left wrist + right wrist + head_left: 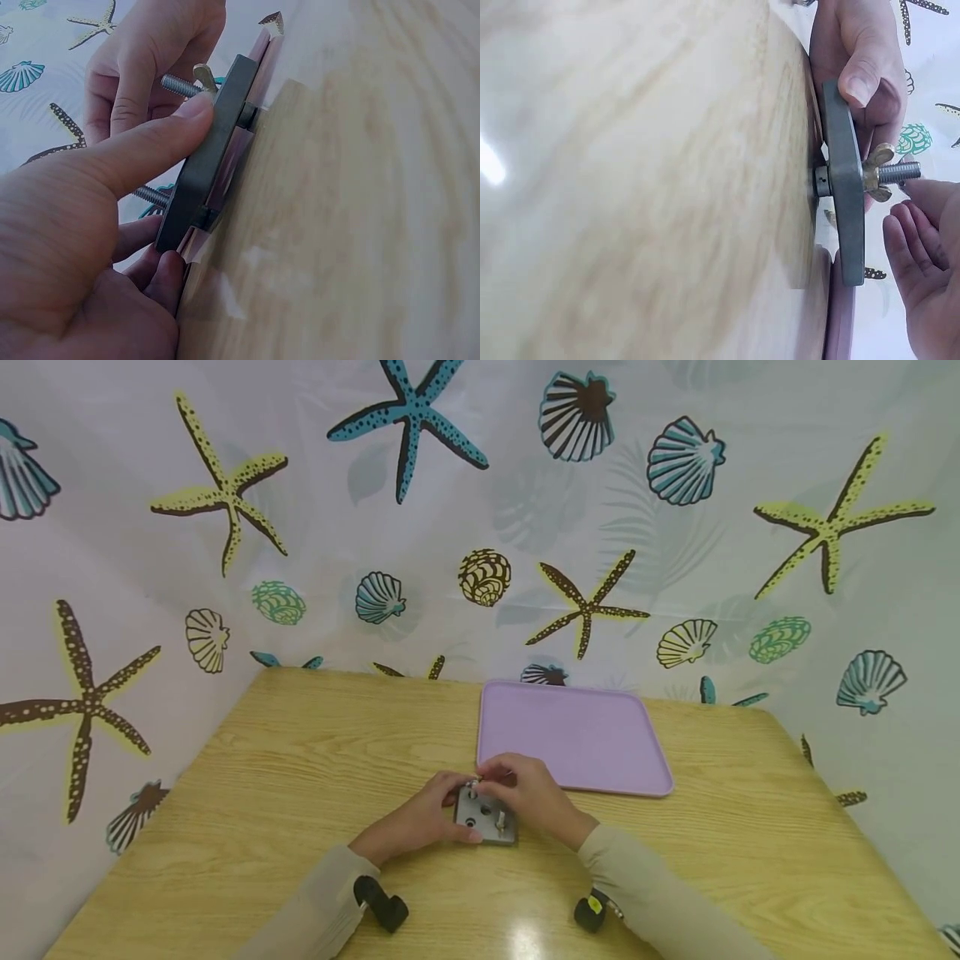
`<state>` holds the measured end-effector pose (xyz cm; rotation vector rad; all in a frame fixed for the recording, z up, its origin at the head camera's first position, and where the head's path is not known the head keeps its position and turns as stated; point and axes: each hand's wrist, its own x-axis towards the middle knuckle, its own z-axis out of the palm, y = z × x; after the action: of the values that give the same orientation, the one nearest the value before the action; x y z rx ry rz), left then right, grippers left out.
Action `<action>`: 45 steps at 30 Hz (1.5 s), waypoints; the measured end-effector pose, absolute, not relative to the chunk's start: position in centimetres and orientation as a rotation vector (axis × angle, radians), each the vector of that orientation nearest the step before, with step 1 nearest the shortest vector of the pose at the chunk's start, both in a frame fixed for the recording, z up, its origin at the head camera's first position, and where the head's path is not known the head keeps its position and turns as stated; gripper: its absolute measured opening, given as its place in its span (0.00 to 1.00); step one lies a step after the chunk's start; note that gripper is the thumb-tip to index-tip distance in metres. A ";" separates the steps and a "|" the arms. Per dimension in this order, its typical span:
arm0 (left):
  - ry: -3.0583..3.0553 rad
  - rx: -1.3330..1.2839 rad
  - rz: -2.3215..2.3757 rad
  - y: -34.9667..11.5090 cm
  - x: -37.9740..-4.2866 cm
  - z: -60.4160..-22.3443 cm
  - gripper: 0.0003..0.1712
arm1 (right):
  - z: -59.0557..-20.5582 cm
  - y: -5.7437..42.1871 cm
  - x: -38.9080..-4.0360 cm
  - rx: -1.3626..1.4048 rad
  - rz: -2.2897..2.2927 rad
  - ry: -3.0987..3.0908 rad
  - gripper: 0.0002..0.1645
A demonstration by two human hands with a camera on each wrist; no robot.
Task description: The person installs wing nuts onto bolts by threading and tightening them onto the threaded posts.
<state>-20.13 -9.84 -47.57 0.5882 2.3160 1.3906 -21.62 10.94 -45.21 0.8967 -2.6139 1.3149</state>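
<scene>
A thick grey metal plate (486, 838) with holes stands slightly raised over the wooden table. My left hand (429, 820) grips it from the left, thumb along the near edge and fingers round the far side. A threaded bolt (904, 173) rises from its near right part, with a brass wing nut (882, 154) on it low against the plate. At the far left corner is a second bolt (152, 196). There my right hand (528, 787) pinches a small shiny metal piece; its kind I cannot tell. Short round feet (247, 115) show under the plate.
A lilac tray (573, 739) lies on the wooden table (337, 735) just beyond the right hand. Behind and at both sides hangs a white cloth (315, 527) printed with starfish and shells. Black wrist devices (381, 903) are strapped over both sleeves.
</scene>
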 end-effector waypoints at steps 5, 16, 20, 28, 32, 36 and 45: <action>2.304 0.587 1.399 -9.9 -20.2 -47.6 0.49 | -45.1 11.3 -21.4 0.883 1.311 -2.611 0.06; 2.325 0.631 1.394 -9.7 -20.3 -47.7 0.50 | -45.0 11.3 -20.8 0.896 1.353 -2.604 0.05; 2.315 0.603 1.385 -9.8 -20.2 -47.6 0.52 | -44.9 11.0 -20.7 0.910 1.370 -2.567 0.11; 2.285 0.644 1.419 -9.9 -20.2 -47.6 0.48 | -45.0 10.2 -20.8 0.936 1.344 -2.526 0.22; 2.282 0.657 1.427 -9.9 -20.2 -47.7 0.46 | -45.1 9.9 -20.8 0.934 1.333 -2.529 0.19; 2.281 0.652 1.424 -9.9 -20.2 -47.7 0.47 | -45.1 9.8 -20.7 0.914 1.315 -2.542 0.16; 2.301 0.606 1.417 -9.9 -20.1 -47.6 0.47 | -44.9 10.7 -20.3 0.836 1.268 -2.580 0.08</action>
<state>-20.11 -9.95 -47.58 0.6060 2.3010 1.4166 -20.33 10.71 -44.93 0.8358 -2.5795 1.2681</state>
